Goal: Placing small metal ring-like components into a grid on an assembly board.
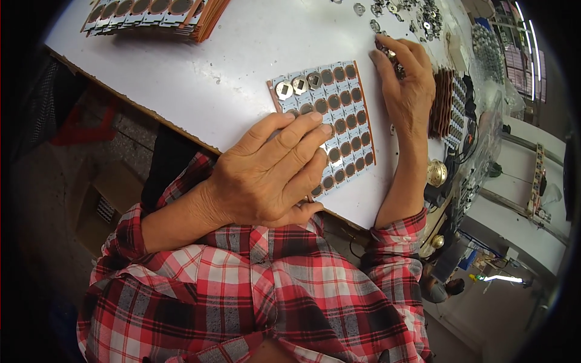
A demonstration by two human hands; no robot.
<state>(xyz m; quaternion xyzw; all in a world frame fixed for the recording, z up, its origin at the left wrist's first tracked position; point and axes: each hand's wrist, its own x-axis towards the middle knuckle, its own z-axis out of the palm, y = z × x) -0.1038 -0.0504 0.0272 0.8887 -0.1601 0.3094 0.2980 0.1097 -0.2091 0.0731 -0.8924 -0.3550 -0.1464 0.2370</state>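
Observation:
A panel of small circuit boards (345, 129) lies on the white table, with rows of dark round pads and brown edge strips. Round silver metal clips with a square opening (300, 85) sit on pads at the panel's far left corner; the third looks darker. My left hand (269, 163) rests over the panel's near left part, its fingers stretched out and covering several pads. Just beyond the panel's right edge, my right hand (408, 78) curls its thumb and fingers around a small bunch of metal clips (391, 55), partly hidden by the fingers.
Loose metal clips (428, 24) are scattered at the far right of the table. A stack of similar panels (151, 15) lies at the far left, and another stack (446, 106) stands right of my right forearm. The table edge (130, 103) runs along the near left.

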